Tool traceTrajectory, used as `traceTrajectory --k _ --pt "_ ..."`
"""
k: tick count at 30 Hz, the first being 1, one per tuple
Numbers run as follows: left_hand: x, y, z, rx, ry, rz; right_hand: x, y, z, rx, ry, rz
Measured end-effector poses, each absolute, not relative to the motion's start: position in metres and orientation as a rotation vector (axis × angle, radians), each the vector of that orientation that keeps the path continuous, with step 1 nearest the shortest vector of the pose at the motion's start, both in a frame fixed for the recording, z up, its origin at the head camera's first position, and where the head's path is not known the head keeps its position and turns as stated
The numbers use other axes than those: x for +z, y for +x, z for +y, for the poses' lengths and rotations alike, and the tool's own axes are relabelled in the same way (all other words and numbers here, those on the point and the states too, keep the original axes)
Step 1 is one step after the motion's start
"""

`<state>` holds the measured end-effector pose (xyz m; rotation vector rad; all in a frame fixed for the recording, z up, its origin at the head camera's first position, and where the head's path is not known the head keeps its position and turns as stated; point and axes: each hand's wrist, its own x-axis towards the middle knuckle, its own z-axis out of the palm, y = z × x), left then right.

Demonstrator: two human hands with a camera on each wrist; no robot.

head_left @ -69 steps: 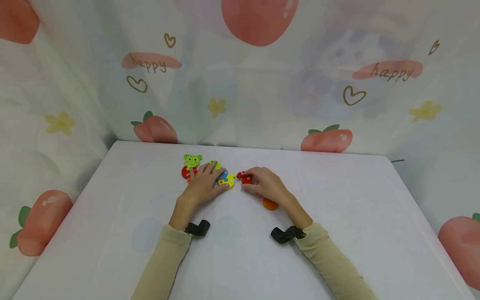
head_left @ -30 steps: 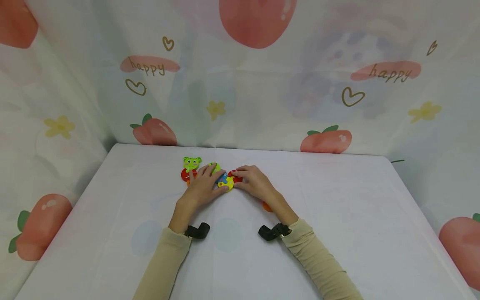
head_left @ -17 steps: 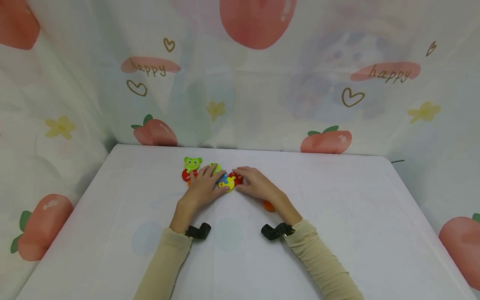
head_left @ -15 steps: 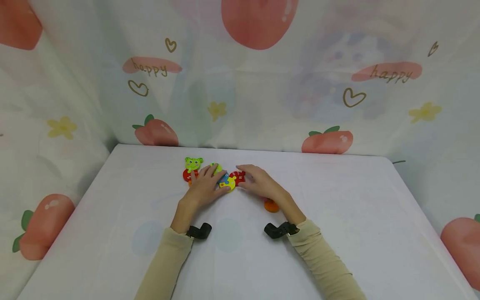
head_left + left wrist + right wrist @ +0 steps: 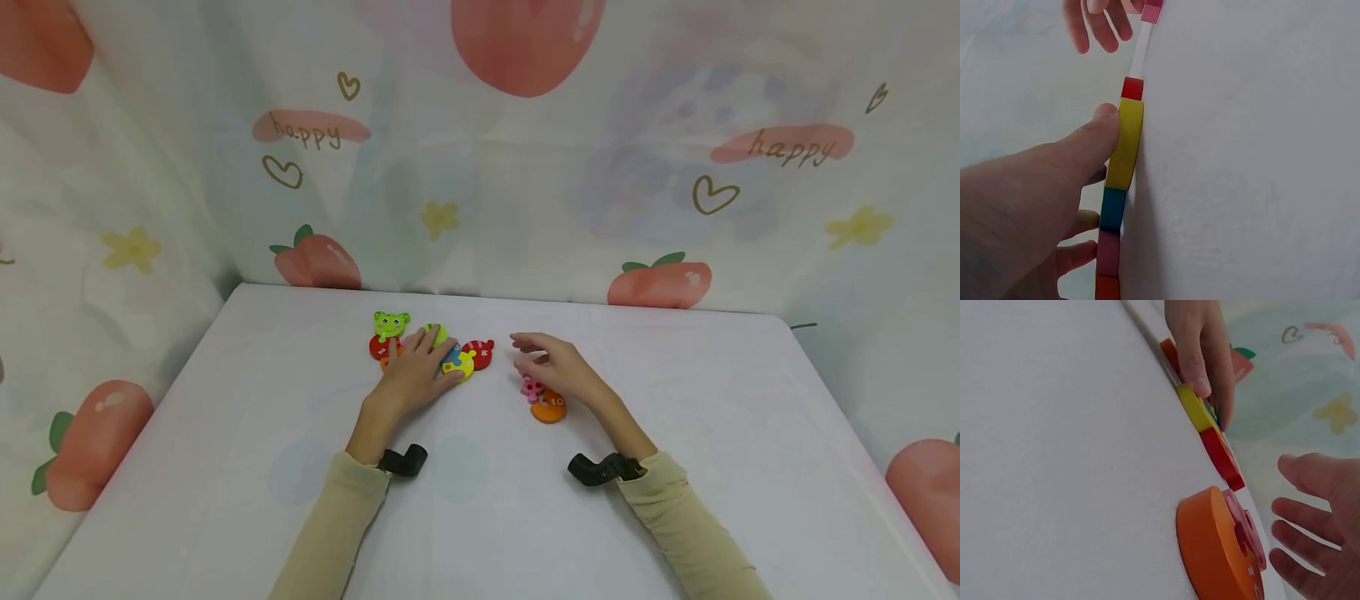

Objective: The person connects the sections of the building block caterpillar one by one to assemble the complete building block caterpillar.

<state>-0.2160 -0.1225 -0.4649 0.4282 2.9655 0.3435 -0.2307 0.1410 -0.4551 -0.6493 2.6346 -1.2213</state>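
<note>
A row of flat, colourful puzzle pieces lies on the table, led by a green animal-face piece [image 5: 391,324] with a red piece [image 5: 381,347] below it. My left hand [image 5: 408,375] rests over the middle of the row, fingers spread, its thumb at the yellow piece [image 5: 1126,144]; several pieces are partly hidden beneath it. A red striped piece [image 5: 481,355] joins the yellow one at the row's right end. Holding nothing, my right hand [image 5: 561,365] hovers with loosely bent fingers above a pink piece [image 5: 532,389] and an orange piece [image 5: 550,407] marked 10.
White cloth covers the table [image 5: 480,517]. Behind it hangs a printed curtain [image 5: 517,192] with fruit, hearts and flowers. A black wrist camera [image 5: 405,461] sits on the left wrist, and another camera [image 5: 600,469] on the right.
The right hand brought the red striped piece left to the yellow one, let go of it, and moved right over the pink and orange pieces. The left hand stayed on the row.
</note>
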Motion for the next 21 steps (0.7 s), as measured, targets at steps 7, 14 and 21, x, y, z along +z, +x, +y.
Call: traceTrajectory --k 7,14,21 --pt "-0.465 -0.215 -0.121 0.307 0.459 2.923 -0.455 -0.219 0.15 -1.164 -0.675 2.658" --pt "-0.468 -0.212 -0.122 0.297 0.474 2.932 -0.454 -0.216 0.155 -1.104 -0.683 2.642" --pt "-0.468 -0.211 -0.119 0.347 0.45 2.946 -0.449 -0.215 0.154 -0.959 -0.705 2.687"
